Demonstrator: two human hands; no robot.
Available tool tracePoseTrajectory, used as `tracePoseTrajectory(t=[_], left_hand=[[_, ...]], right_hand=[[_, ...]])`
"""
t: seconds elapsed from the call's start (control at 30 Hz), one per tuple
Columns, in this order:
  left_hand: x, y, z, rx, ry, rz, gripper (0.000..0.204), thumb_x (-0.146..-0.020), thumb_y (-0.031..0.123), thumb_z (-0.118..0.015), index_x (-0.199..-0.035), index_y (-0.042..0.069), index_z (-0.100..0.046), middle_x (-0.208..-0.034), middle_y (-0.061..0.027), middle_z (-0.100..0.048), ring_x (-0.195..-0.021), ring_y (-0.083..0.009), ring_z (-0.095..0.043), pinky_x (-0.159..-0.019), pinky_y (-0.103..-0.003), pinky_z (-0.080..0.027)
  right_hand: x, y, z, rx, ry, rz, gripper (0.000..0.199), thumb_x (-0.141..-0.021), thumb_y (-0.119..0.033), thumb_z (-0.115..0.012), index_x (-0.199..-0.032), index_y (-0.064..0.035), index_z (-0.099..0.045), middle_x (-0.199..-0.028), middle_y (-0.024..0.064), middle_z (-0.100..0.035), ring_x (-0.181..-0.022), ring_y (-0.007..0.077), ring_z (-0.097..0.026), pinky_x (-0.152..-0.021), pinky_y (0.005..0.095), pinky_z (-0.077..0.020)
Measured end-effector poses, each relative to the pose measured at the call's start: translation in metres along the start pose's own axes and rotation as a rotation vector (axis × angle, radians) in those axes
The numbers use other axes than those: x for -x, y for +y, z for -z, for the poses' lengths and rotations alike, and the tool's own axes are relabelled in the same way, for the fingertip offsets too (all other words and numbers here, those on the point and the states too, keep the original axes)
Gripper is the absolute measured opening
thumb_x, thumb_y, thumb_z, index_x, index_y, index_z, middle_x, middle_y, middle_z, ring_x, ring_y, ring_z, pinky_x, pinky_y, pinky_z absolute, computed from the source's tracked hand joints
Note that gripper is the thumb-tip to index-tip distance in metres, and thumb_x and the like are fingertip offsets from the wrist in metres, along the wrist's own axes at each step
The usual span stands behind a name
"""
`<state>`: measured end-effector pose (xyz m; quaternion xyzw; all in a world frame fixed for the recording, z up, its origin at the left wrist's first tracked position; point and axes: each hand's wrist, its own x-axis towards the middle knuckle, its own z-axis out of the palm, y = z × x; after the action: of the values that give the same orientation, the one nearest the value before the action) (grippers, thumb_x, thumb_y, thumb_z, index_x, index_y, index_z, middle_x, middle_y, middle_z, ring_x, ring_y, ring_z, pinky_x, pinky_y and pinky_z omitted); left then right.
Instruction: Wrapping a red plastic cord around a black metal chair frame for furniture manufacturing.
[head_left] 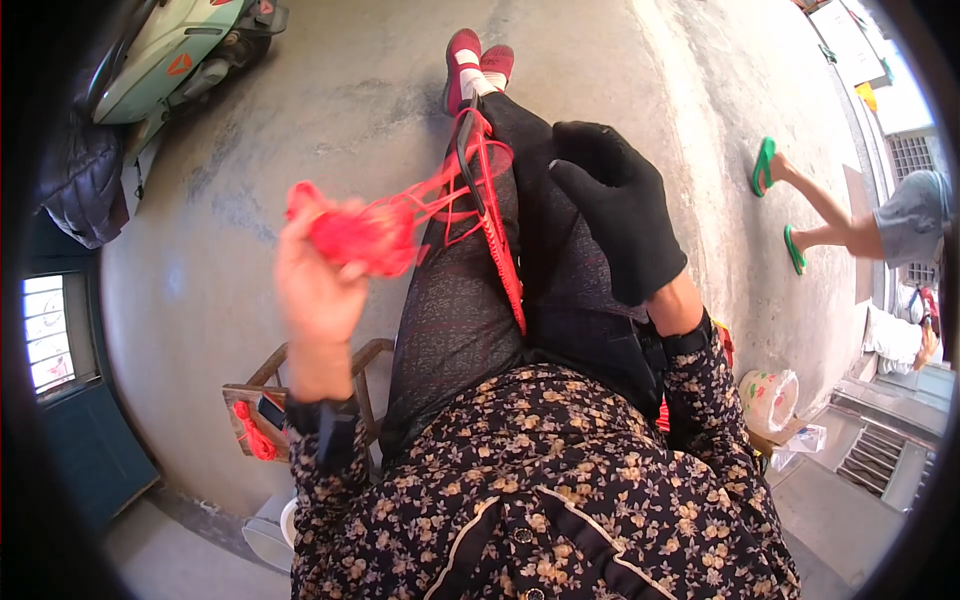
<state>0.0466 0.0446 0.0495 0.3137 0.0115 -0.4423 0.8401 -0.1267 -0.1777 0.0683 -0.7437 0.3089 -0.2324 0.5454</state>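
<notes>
My left hand (320, 300), bare and blurred, is closed around a tangled bundle of red cord (370, 235) held out to the left of my legs. Loose red strands run from the bundle to a long dark looped rod or frame (463, 150) lying along my thighs. Tight turns of red cord cover the near part of that frame, the wrapped section (502, 265). My right hand (615, 215), in a black glove, hovers over my right thigh. Its fingers are bent with the thumb apart, and nothing shows between them.
At my left, a wooden stool (235, 400) bears a red cord hank (258, 430) and a dark flat object. A scooter (180, 65) stands far left. A white bucket (770, 400) sits on the right. Another person's legs in green sandals (765, 165) are at the right.
</notes>
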Motion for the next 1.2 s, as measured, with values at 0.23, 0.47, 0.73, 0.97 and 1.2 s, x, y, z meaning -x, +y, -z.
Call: tracePoseTrajectory(t=[0.23, 0.47, 0.73, 0.97, 1.2], left_hand=[[0.075, 0.057, -0.053, -0.012, -1.110, 0.183, 0.017, -0.089, 0.016, -0.064, -0.092, 0.002, -0.055, -0.082, -0.0119, -0.064, -0.069, -0.0247, -0.063, -0.054, -0.029, -0.044], [0.116, 0.105, -0.036, -0.212, -0.773, -0.087, 0.022, -0.094, 0.023, -0.059, -0.087, 0.003, -0.054, -0.087, -0.0148, -0.061, -0.064, -0.0268, -0.064, -0.051, -0.028, -0.045], [0.028, 0.014, 0.010, -0.559, 0.041, -0.025, 0.024, -0.090, 0.017, -0.060, -0.108, 0.003, -0.052, -0.079, -0.0041, -0.055, -0.061, -0.0116, -0.052, -0.053, -0.024, -0.044], [-0.017, -0.071, -0.034, -1.152, -0.058, -0.139, 0.024, -0.075, 0.012, -0.076, -0.091, 0.003, -0.060, -0.068, 0.0027, -0.056, -0.060, -0.0052, -0.052, -0.056, -0.022, -0.042], [-0.027, -0.084, -0.013, -1.282, 0.003, -0.181, 0.019, -0.076, 0.013, -0.076, -0.084, 0.004, -0.061, -0.071, 0.0033, -0.059, -0.064, -0.0062, -0.055, -0.059, -0.024, -0.045]], right_hand=[[0.014, -0.054, -0.035, 0.524, -0.110, 0.853, 0.039, -0.072, -0.008, -0.072, -0.109, -0.0042, -0.062, -0.102, 0.0127, -0.065, -0.099, 0.0259, -0.063, -0.098, 0.0420, -0.0438], [0.029, -0.046, 0.001, 0.056, -0.721, 0.556, 0.012, -0.076, -0.014, -0.071, -0.081, -0.0044, -0.066, -0.070, 0.0085, -0.059, -0.070, 0.0248, -0.059, -0.072, 0.0369, -0.0478], [0.070, -0.034, 0.041, -0.359, -0.899, 0.059, 0.016, -0.083, -0.009, -0.068, -0.097, 0.0008, -0.068, -0.082, 0.0086, -0.068, -0.071, 0.0146, -0.062, -0.066, 0.0266, -0.0479], [0.093, -0.049, 0.057, -0.548, -0.792, -0.254, 0.013, -0.086, -0.003, -0.063, -0.096, 0.0033, -0.068, -0.085, 0.0093, -0.069, -0.078, 0.0145, -0.065, -0.068, 0.0289, -0.0507], [0.091, -0.053, 0.060, -0.734, -0.670, -0.030, 0.010, -0.085, -0.002, -0.064, -0.092, 0.0047, -0.067, -0.086, 0.0150, -0.069, -0.081, 0.0216, -0.068, -0.069, 0.0313, -0.0522]])
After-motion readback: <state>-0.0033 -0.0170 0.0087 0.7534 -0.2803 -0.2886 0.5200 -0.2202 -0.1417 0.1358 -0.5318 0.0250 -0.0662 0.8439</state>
